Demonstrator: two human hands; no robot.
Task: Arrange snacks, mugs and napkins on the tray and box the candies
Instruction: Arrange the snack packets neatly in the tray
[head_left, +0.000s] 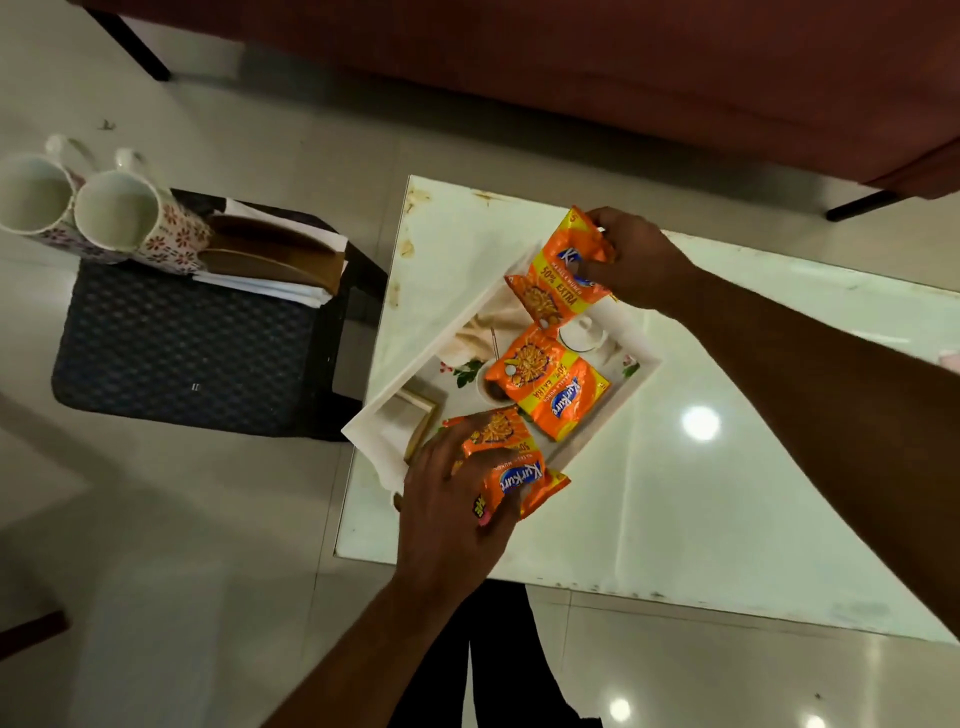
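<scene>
Over the tray's (457, 332) rims, each hand's grip, left (457, 499) and right (636, 260), clasps a snack packet.

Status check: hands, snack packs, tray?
Left hand gripping near snack pack at tray edge. Right hand gripping far pack. Middle pack lies in tray. Mugs, napkins on stool.

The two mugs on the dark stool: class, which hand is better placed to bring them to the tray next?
Probably the left hand: the mugs stand on the stool on its side of the tray. The right hand grips a snack packet at the far corner.
</scene>
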